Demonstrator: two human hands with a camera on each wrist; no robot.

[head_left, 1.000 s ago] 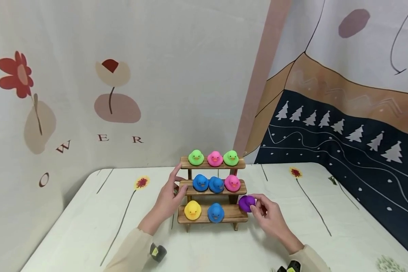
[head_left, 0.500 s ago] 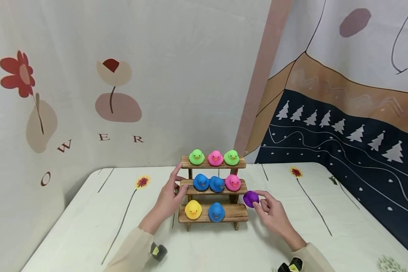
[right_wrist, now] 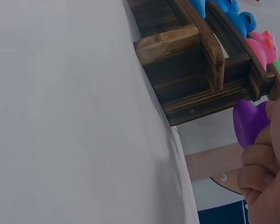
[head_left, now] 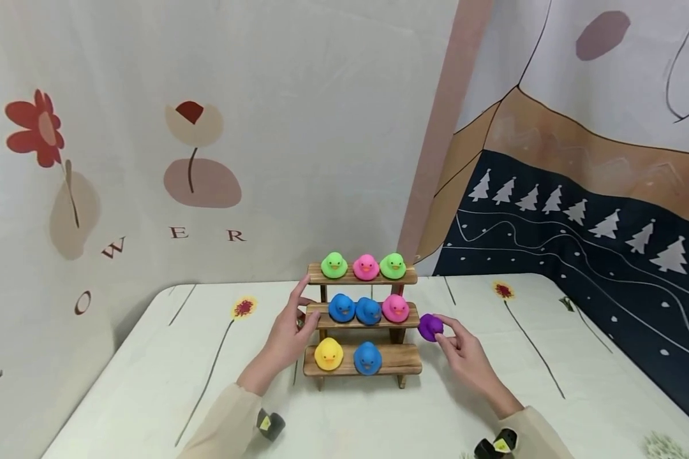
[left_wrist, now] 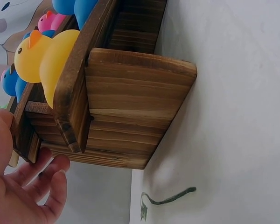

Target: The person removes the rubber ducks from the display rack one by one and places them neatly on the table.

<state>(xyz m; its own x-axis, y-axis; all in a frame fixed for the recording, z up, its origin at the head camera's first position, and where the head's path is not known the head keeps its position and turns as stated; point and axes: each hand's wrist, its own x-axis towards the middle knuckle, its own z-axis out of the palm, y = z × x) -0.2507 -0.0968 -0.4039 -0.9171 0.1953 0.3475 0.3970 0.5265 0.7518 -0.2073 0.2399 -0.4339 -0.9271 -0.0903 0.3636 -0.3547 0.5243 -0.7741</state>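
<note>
A three-tier wooden display stand holds several rubber ducks. My left hand is at its left side, thumb on the end of the middle tier and index finger reaching up to the top tier. In the left wrist view, the other fingers curl by the tier's end. My right hand pinches a purple rubber duck in the air, just right of the middle tier. A yellow duck and a blue duck sit on the bottom tier.
On the middle tier are two blue ducks and a pink duck. Two green ducks flank another pink duck on top. A printed curtain hangs behind the white cloth-covered table.
My right hand has lifted the purple duck from beside the bottom tier's right end, up and to the right, level with the middle tier. My left hand stays at the stand.
</note>
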